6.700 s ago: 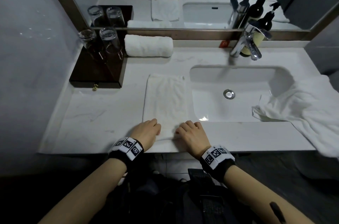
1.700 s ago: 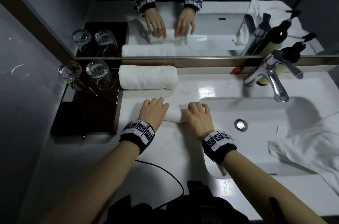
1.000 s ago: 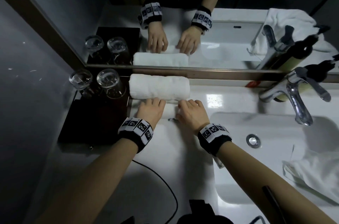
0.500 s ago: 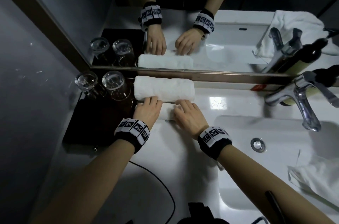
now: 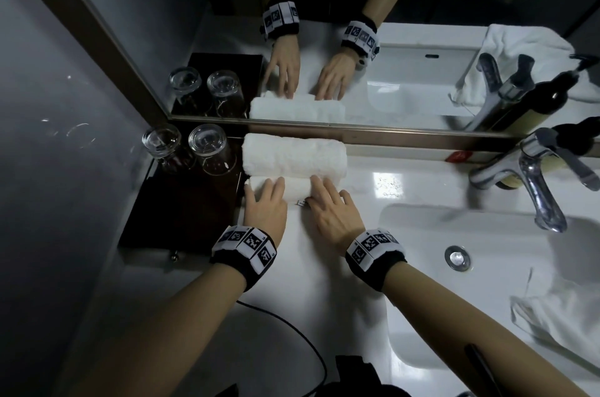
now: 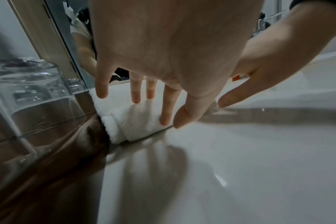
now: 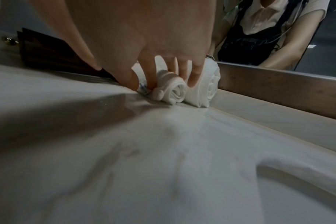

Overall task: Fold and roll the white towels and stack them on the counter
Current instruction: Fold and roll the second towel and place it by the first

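A small rolled white towel (image 5: 297, 190) lies on the white counter (image 5: 292, 283), touching the front of a larger rolled towel (image 5: 293, 154) by the mirror. My left hand (image 5: 264, 201) rests on the roll's left end with straight fingers (image 6: 134, 94). My right hand (image 5: 331, 206) presses its right end, fingers (image 7: 195, 75) over the top and thumb at the front edge by a label. In the right wrist view the small roll (image 7: 175, 89) and the bigger roll (image 7: 205, 89) sit side by side. A loose white towel (image 5: 558, 315) hangs over the sink's right side.
Two upturned glasses (image 5: 207, 149) stand on a dark wooden tray (image 5: 181, 208) just left of the rolls. The basin (image 5: 470, 234) and chrome faucet (image 5: 535, 175) lie to the right. The mirror frame (image 5: 389, 136) runs behind the towels. A black cable (image 5: 292, 331) hangs below the counter.
Both hands have rolled the flat towel away from me into a tight roll and pushed it up against the larger roll. The view has moved closer to the mirror.
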Demonstrator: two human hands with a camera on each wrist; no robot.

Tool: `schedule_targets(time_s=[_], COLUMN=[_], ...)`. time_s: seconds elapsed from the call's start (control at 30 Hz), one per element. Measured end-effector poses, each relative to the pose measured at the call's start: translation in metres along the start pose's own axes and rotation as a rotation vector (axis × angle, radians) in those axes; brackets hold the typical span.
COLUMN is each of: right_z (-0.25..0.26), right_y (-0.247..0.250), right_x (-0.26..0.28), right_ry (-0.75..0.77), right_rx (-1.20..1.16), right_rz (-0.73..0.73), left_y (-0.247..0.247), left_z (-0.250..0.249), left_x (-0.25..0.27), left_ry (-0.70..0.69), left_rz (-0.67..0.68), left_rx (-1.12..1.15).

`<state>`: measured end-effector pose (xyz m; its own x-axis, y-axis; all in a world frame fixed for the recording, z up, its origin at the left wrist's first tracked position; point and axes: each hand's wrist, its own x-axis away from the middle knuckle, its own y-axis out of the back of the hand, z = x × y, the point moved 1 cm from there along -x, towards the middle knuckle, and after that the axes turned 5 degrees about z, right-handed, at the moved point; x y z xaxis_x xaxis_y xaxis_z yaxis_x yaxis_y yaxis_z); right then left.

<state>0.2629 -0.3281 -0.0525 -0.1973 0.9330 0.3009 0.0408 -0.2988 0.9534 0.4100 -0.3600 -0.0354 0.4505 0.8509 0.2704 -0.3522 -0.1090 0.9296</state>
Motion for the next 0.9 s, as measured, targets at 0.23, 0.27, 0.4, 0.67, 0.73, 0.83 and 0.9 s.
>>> schedule_targets(time_s=[0.23,0.27,0.4,0.67,0.73,0.83,0.9], right_z=[0.009,0.01,0.011,0.008,0.005,0.003,0.002], right_y=[0.006,0.007,0.004,0.006,0.005,0.008,0.009], right_x=[-0.003,-0.003,-0.005,-0.006,-0.003,0.002,0.002], right_ry=[-0.032,-0.024,-0.036,-0.009,0.034,0.035,0.063], right_rx=[0.134,0.148,0.193,0.085,0.003,-0.023,-0.084], right_rz=[-0.098,-0.119,-0.167,-0.032,0.032,0.043,0.033], left_y=[-0.008,-0.009,-0.009,-0.003,-0.004,-0.004,-0.004], left_z=[-0.006,-0.006,-0.008,-0.008,-0.005,-0.008,-0.009], left_x=[0.001,0.001,-0.002,-0.009,-0.008,-0.008,-0.008], left_ry=[0.049,0.055,0.068,0.077,0.068,0.074,0.083], left_rz=[0.04,0.04,0.062,0.053,0.046,0.05,0.05], left_rx=[0.021,0.027,0.033,0.064,0.059,0.069,0.068])
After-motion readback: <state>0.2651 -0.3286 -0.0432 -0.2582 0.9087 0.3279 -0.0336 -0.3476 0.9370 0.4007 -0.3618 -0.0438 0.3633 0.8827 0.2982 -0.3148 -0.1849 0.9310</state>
